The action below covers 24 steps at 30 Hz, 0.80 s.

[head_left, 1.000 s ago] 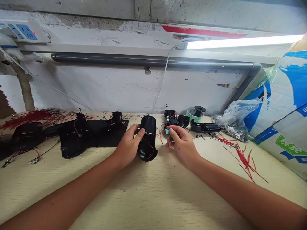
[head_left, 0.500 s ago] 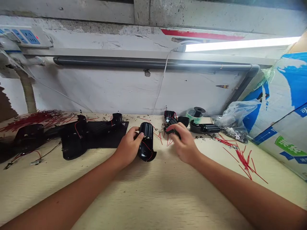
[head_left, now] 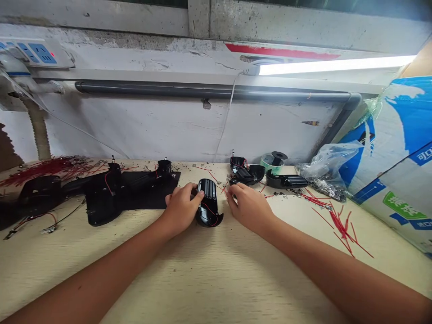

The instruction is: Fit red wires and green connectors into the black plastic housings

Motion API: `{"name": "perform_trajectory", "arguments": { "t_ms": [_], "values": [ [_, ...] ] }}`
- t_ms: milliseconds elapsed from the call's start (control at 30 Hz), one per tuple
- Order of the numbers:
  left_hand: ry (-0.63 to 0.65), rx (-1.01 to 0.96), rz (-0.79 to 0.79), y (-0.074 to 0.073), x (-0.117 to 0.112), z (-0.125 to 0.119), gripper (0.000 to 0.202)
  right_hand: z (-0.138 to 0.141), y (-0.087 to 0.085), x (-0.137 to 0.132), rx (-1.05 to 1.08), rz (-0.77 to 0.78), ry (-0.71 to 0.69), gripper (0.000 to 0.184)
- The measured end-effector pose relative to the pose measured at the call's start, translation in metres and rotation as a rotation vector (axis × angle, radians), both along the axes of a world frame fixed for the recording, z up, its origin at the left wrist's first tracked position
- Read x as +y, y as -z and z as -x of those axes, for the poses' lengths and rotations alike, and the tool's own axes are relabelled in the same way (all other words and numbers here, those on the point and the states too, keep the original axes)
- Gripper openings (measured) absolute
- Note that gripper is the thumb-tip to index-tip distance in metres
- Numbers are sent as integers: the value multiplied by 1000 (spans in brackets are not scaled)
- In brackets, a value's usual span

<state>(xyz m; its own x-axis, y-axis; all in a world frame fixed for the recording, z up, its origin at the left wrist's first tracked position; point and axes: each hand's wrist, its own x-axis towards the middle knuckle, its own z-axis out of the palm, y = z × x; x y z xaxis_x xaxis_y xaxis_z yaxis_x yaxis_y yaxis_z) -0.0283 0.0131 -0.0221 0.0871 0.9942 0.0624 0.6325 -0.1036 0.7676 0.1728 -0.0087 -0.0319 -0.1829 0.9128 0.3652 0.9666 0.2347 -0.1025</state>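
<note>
My left hand (head_left: pixel 184 202) grips a black plastic housing (head_left: pixel 209 209) by its left side. Ridged slots fill the upper half of this housing, and a thin red wire curves across its hollow lower half. To the right, my right hand (head_left: pixel 249 204) has its thumb and fingers pinched together just above the table; whatever lies between the fingertips is hidden or too small to name. Short red wires and small metal pieces lie by those fingertips. Behind this hand sits another black housing (head_left: pixel 246 173) with a red wire.
More black housings (head_left: pixel 104 198) stand at left beside a pile of red wires (head_left: pixel 43 168). At right are a single housing (head_left: pixel 286 181), a tape roll (head_left: pixel 272 166), a plastic bag of metal parts (head_left: pixel 329 175), loose red wires (head_left: pixel 342 225) and a blue-white carton (head_left: pixel 398 171).
My right hand has moved a little left and down, off the dark part at its fingers, and is now pinched nearer the held housing. The held housing's top has tipped slightly.
</note>
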Motion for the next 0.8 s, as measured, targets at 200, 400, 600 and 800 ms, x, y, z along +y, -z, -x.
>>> {"name": "perform_trajectory", "arguments": {
  "t_ms": [200, 400, 600, 800],
  "values": [
    [24, -1, -24, 2, 1, 0, 34, -5, 4, -2, 183, -121, -94, 20],
    [119, -24, -117, -3, -5, -1, 32, -1, 7, -9, 201, -341, -370, 13],
    [268, -301, -188, -2, -8, -1, 34, 0, 5, -11, 192, -411, -432, 10],
    [248, -522, -71, -2, -5, -2, 40, 1, 6, -11, 211, -364, -462, 9]
  ]
}}
